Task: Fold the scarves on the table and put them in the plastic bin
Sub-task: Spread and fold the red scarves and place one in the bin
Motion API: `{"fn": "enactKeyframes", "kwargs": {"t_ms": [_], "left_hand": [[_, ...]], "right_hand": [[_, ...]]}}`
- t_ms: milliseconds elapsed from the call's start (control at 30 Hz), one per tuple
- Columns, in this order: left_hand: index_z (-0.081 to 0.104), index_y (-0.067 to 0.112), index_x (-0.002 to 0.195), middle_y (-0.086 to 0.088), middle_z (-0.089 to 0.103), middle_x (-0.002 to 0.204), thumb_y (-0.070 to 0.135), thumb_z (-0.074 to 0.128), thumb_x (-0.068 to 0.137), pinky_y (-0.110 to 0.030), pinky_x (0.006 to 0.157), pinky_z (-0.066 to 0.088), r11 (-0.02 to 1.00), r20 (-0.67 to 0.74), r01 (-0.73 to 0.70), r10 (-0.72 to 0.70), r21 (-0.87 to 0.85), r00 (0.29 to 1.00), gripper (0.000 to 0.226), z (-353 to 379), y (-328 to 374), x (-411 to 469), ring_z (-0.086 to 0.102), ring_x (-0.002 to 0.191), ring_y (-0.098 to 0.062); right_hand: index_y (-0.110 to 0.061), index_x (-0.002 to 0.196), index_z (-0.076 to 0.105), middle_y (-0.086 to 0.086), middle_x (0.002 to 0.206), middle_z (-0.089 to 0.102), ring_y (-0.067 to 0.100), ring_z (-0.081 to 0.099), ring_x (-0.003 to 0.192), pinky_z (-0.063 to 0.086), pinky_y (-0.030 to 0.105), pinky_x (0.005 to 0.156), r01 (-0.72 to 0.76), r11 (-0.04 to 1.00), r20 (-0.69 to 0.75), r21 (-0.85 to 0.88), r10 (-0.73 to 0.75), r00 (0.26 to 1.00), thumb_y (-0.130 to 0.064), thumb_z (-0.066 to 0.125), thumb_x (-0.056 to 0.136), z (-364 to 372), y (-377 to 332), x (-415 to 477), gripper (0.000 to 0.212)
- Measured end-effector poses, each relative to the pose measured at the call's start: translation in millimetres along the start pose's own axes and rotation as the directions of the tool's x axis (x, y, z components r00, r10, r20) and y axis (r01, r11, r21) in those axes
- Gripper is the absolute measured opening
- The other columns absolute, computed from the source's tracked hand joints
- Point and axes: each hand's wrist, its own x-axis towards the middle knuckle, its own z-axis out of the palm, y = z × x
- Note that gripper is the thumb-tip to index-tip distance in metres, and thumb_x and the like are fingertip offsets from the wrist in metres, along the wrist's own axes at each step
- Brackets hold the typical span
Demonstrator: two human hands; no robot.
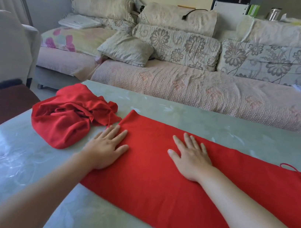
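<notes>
Lying here — two red scarves (158, 163), two hands (108, 146).

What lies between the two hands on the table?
Only a bare stretch of the flat red scarf, between left hand and right hand; the head view shows it.

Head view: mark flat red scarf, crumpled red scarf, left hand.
flat red scarf (149, 171), head view, middle of the spread cloth.
crumpled red scarf (67, 119), head view, centre of the heap.
left hand (107, 147), head view, back of the hand.
</notes>
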Motion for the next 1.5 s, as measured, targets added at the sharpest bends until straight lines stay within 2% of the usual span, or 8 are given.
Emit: {"fn": "enactKeyframes", "kwargs": {"t_ms": [200,367,467,633,867,1100,1267,1500], "left_hand": [[0.016,0.011,0.155,-0.009,0.007,0.164,0.035,0.025,0.1,-0.051,0.12,-0.001,0.923,-0.14,0.246,-0.212,0.297,0.967,0.061,-10.5,16.6,-41.3,-0.003,0.151,-0.026],[0.01,0.033,0.156,0.001,0.004,0.165,0.054,0.027,0.1,-0.047,0.121,0.0,0.998,-0.046,-0.058,0.059,0.009,0.997,0.062,1.1,94.5,-69.5,-0.002,0.151,-0.018],[0.003,0.039,0.155,0.002,-0.006,0.165,0.064,0.021,0.096,-0.054,0.118,-0.002,1.0,0.06,-0.004,0.003,0.004,0.998,0.066,11.9,119.8,-78.8,-0.008,0.151,-0.021],[0.014,0.016,0.156,-0.008,0.004,0.164,0.05,0.025,0.096,-0.055,0.119,0.001,0.992,0.012,0.097,-0.098,0.077,0.995,0.07,6.2,152.9,-83.9,-0.002,0.151,-0.028],[0.012,0.031,0.156,0.003,0.003,0.165,0.059,0.032,0.098,-0.043,0.122,0.004,0.948,-0.004,-0.31,0.311,-0.067,0.951,0.068,7.4,240.0,-93.9,0.0,0.151,-0.017],[0.024,0.035,0.153,0.006,0.014,0.163,0.062,0.037,0.096,-0.044,0.122,0.011,0.929,0.105,-0.366,0.37,-0.055,0.923,0.064,11.2,249.4,-94.9,0.009,0.15,-0.016],[0.048,0.024,0.141,-0.003,0.052,0.141,0.035,0.047,0.098,-0.038,0.109,0.037,0.944,-0.014,-0.251,0.254,-0.213,0.967,0.045,-10.0,193.5,-78.8,0.044,0.133,-0.024],[0.056,0.02,0.134,-0.008,0.058,0.134,0.017,0.045,0.093,-0.039,0.102,0.044,0.953,-0.134,0.069,-0.113,-0.294,0.985,0.042,-27.6,76.2,-67.9,0.053,0.124,-0.03]], "right_hand": [[-0.028,0.16,0.0,0.011,0.167,-0.007,0.027,-0.009,0.154,-0.002,0.054,0.122,-0.146,0.988,-0.006,-0.054,0.146,0.989,-0.059,0.015,0.102,-7.0,6.0,-46.2,0.067],[-0.035,0.159,0.002,0.005,0.167,-0.008,0.023,-0.008,0.154,-0.002,0.056,0.122,-0.148,0.989,0.003,0.022,0.148,0.989,-0.062,0.018,0.101,4.3,25.1,-107.0,0.066],[-0.038,0.158,0.002,0.003,0.168,-0.008,0.021,-0.009,0.154,-0.002,0.059,0.12,-0.238,0.971,-0.001,0.02,0.238,0.971,-0.065,0.018,0.099,3.8,69.8,-140.4,0.067],[-0.038,0.158,-0.003,0.005,0.167,-0.011,0.024,-0.011,0.153,-0.002,0.06,0.12,-0.37,0.927,0.044,-0.061,0.373,0.927,-0.068,0.012,0.098,-5.1,132.5,-183.2,0.069],[-0.035,0.159,0.003,0.005,0.167,-0.008,0.021,-0.011,0.154,-0.003,0.049,0.123,-0.237,0.971,-0.003,0.032,0.237,0.972,-0.062,0.018,0.101,-6.2,130.5,-201.1,0.066],[-0.033,0.156,0.021,0.007,0.165,0.016,0.03,0.008,0.152,0.004,0.06,0.118,-0.381,0.922,-0.046,-0.072,0.378,0.925,-0.064,0.019,0.099,-11.6,146.3,-201.2,0.065],[-0.027,0.145,0.042,0.004,0.151,0.042,0.027,0.038,0.138,0.031,0.045,0.111,-0.161,0.987,-0.206,0.005,0.159,0.966,-0.047,0.038,0.101,-33.2,89.0,-149.3,0.049],[-0.025,0.139,0.05,0.002,0.146,0.047,0.025,0.046,0.133,0.036,0.04,0.11,0.232,0.973,-0.167,0.007,-0.227,0.959,-0.023,0.045,0.098,-49.6,-46.9,-50.3,0.041]]}}
